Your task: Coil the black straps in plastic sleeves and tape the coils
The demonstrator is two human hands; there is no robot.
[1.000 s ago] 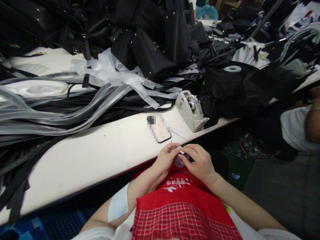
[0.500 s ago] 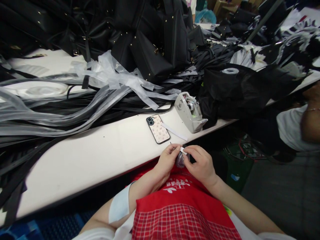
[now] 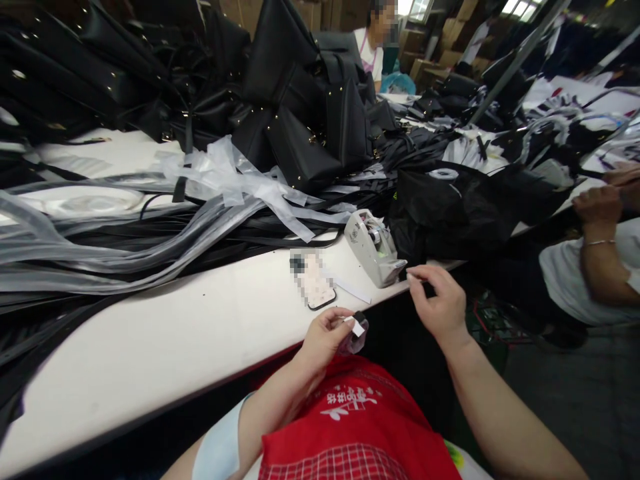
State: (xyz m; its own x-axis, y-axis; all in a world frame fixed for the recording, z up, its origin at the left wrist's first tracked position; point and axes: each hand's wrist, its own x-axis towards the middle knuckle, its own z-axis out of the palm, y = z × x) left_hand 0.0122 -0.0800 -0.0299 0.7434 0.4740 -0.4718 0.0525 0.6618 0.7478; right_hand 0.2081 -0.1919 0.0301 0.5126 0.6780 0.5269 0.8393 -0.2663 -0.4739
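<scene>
Near the front edge of the white table (image 3: 190, 333), your left hand (image 3: 324, 335) alone now holds the clear-wrapped item (image 3: 357, 343) and white strip (image 3: 356, 327), while, just beside the tape dispenser (image 3: 367, 248), your right hand (image 3: 443, 303), now parted from it, narrows thumb and forefinger, any hold indiscernible.

One head-worn camera looked forward and down over the wearer's red apron (image 3: 357, 420). The left hand (image 3: 324, 339) and right hand (image 3: 443, 307) appeared at close range, below mid-view, with the apron on the near side of them; the white table (image 3: 210, 320) stretched beyond the left hand, and black bags (image 3: 305, 147) stood farther from the camera, past both.
</scene>
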